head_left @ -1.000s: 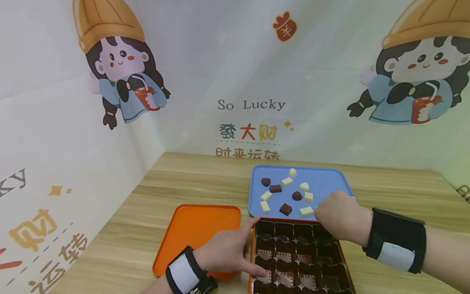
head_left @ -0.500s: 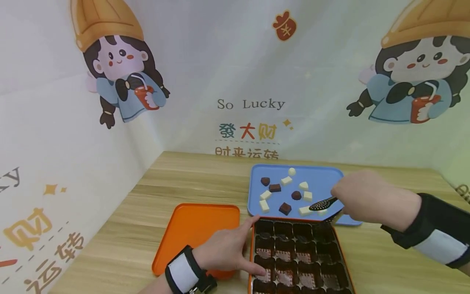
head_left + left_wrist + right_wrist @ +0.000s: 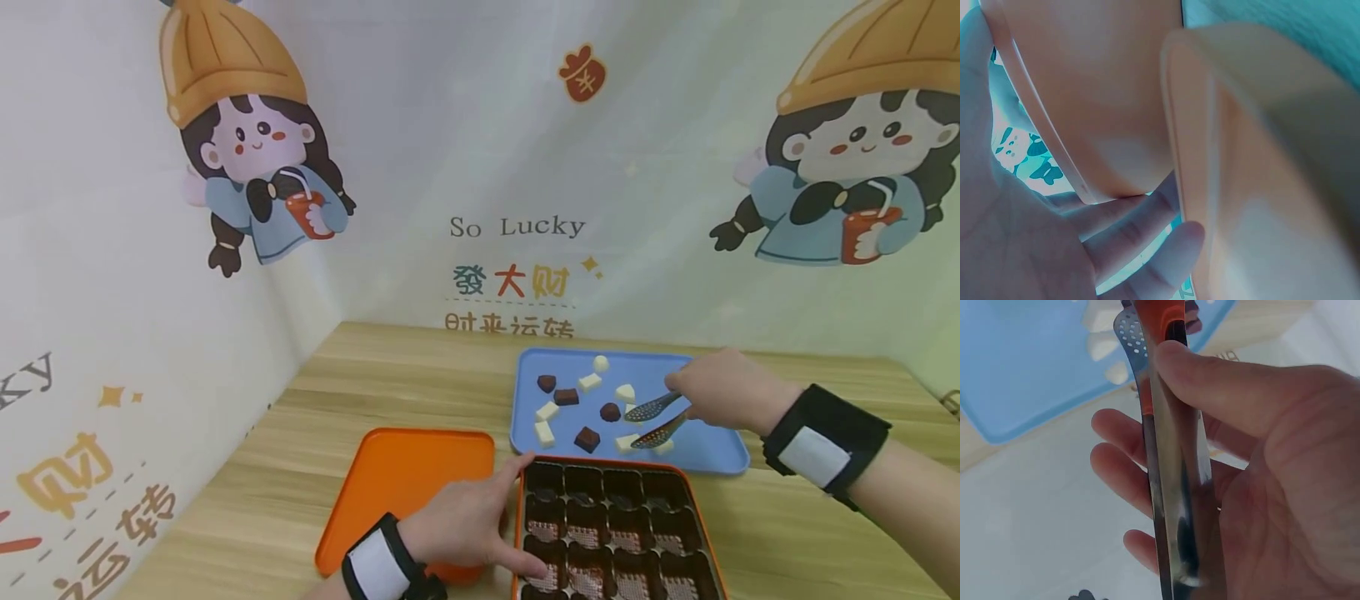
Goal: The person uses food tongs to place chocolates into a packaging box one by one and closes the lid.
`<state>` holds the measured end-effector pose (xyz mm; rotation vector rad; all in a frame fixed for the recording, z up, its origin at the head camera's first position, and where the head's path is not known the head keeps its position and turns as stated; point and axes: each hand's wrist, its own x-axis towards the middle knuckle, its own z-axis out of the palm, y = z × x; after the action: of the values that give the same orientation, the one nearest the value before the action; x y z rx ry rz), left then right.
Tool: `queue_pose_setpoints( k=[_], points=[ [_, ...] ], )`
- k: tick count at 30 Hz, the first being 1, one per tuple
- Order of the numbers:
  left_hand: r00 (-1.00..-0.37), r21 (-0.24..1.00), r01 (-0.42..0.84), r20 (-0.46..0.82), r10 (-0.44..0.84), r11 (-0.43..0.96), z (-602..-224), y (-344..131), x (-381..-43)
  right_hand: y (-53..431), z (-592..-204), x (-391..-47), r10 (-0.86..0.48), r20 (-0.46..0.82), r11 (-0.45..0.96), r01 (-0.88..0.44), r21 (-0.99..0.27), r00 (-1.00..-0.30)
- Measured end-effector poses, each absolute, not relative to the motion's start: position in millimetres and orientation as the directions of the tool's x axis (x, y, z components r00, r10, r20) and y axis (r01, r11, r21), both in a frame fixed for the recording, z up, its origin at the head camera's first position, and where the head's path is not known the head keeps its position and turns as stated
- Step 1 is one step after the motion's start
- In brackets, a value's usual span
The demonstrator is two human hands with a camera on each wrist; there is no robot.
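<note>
The tongs (image 3: 660, 432), shiny smooth metal along the handles and perforated with small round holes at their oval tips, are held over the right part of a blue tray (image 3: 712, 450). The right hand (image 3: 738, 387) grips them, thumb along one handle, and the tips stand apart above pale pieces (image 3: 544, 434). These are smooth-looking, some oblong, some rounded; among them lie dark pieces (image 3: 587, 439), glossy brown and similarly varied. The tray is flat with rounded corners and a low rim.

Just nearer stands a box (image 3: 626, 540) with an orange rim and a glossy dark moulded insert of square compartments, several floors showing a fine grid. The left hand (image 3: 461, 521) rests at its left edge, fingers loose and spread, thumb over the rim. Left of the box, a smooth orange tray (image 3: 420, 475) lies on the wood-grained worktop (image 3: 390, 367). Behind hangs creased, printed cloth (image 3: 660, 250).
</note>
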<state>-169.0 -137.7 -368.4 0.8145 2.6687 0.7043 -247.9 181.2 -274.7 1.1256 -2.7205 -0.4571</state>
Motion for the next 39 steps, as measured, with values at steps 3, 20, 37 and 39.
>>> queue_pose_setpoints(
  k=[3,20,37,39],
  points=[
    [-0.808,0.522,0.451,-0.107,0.58,0.724,-370,-138,-168,176,-282,-251,-0.724,0.022,0.651,-0.673,0.351,-0.689],
    [-0.812,0.505,0.461,-0.092,0.577,0.729,-369,-137,-169,175,-289,-254,-0.782,0.041,0.597,-0.728,0.337,-0.622],
    [-0.799,0.499,0.483,-0.083,0.595,0.719,-369,-137,-170,151,-259,-194,-0.824,0.134,0.566,-0.789,0.237,-0.551],
    [-0.798,0.498,0.485,-0.084,0.596,0.719,-369,-137,-170,143,-260,-186,-0.849,0.124,0.528,-0.819,0.224,-0.513]
  ],
)
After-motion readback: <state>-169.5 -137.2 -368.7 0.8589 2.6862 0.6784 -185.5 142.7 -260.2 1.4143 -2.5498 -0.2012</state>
